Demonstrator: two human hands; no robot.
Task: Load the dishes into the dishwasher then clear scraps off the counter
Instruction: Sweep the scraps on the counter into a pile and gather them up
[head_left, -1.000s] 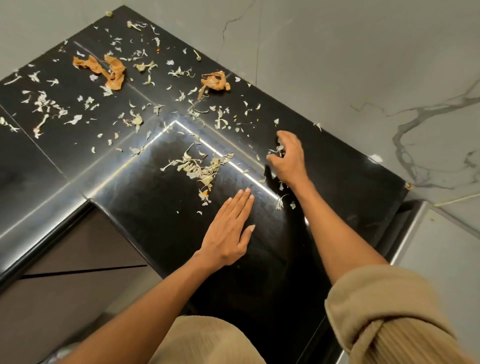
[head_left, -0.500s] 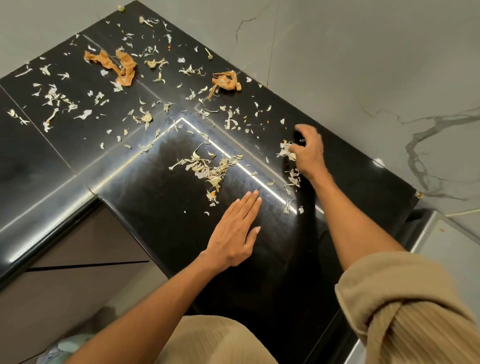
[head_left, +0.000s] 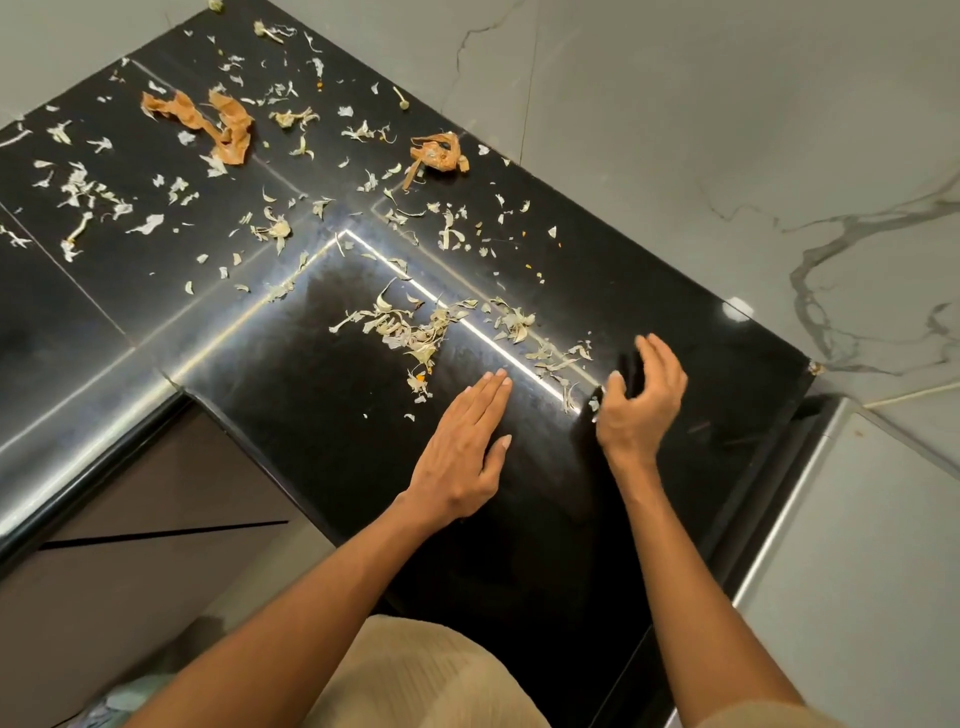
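Pale scraps (head_left: 415, 332), glossy black counter (head_left: 519, 519)

Left hand (head_left: 462, 447) flat, fingers straight; right hand (head_left: 641, 400) cupped, fingers curled.

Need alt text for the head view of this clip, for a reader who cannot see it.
Two bare hands work on a glossy black counter strewn with pale scraps: the left hand lies flat beside the gathered pile, and the right hand is cupped, edge down, near more bits. Orange peel pieces lie farther back, by the marble wall.
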